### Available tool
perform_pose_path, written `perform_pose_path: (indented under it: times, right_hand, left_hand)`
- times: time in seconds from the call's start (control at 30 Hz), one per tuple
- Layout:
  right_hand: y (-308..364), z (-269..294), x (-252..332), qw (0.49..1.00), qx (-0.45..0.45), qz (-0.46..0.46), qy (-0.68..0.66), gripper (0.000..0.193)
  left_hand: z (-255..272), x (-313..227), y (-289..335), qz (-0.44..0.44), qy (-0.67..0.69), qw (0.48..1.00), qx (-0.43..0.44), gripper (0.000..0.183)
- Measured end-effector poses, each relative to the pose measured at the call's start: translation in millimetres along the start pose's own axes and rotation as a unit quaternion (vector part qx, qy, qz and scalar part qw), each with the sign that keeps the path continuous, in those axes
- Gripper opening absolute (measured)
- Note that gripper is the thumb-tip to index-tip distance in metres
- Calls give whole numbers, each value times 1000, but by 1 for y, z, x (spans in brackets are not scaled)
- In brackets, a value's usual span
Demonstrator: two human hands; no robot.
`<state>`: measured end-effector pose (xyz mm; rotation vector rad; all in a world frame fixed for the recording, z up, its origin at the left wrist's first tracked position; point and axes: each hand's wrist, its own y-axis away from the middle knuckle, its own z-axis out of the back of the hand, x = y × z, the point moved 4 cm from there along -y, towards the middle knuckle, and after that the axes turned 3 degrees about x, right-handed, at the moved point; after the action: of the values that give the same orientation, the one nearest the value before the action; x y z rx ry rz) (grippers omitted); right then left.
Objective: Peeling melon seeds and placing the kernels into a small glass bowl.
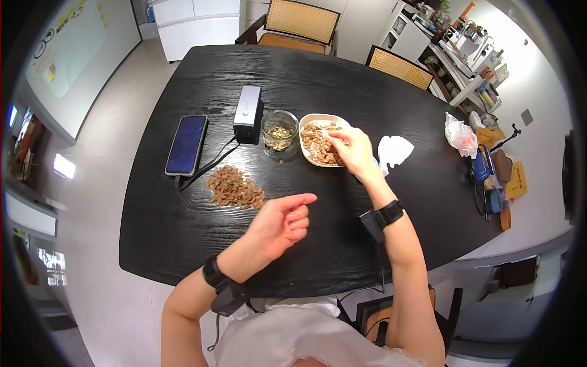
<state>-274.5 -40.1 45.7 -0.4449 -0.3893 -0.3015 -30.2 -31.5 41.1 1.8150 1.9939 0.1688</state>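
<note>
My right hand (354, 150) reaches over the right side of a white bowl (302, 150) of brown seeds in shell (317, 147). Its thumb and fingers are pinched together among the seeds; what lies between the fingertips is too small to make out. My left hand (278, 225) hovers above the table near its front, index finger pointing right and the other fingers curled in, with nothing visible in it. Beside the left wrist lies a loose pile of brown shells (234, 188). Left of the bowl stands a glass jar (279, 120) with greenish kernels (279, 138) at the bottom.
A phone (186, 145) lies on the black table (202, 244) at the left. Near it stands a grey-and-black box (247, 113) with a black cable. Crumpled white tissue (394, 151) sits right of the bowl. Bags and pouches (489, 165) crowd the right edge. Chairs (301, 24) stand behind.
</note>
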Motion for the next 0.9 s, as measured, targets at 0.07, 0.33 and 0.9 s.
perform_pose_path:
  times: [0.07, 0.33, 0.9]
  right_hand:
    - [-11, -6, 9, 993, 41, 69, -89, 36]
    - [-6, -35, 20, 980, 100, 174, 0, 47]
    - [21, 11, -16, 998, 58, 1, 16, 24]
  left_hand:
    - [-2, 10, -15, 17, -19, 999, -20, 16]
    - [23, 9, -38, -65, -97, 992, -50, 21]
    - [35, -3, -37, -186, -169, 963, -101, 13]
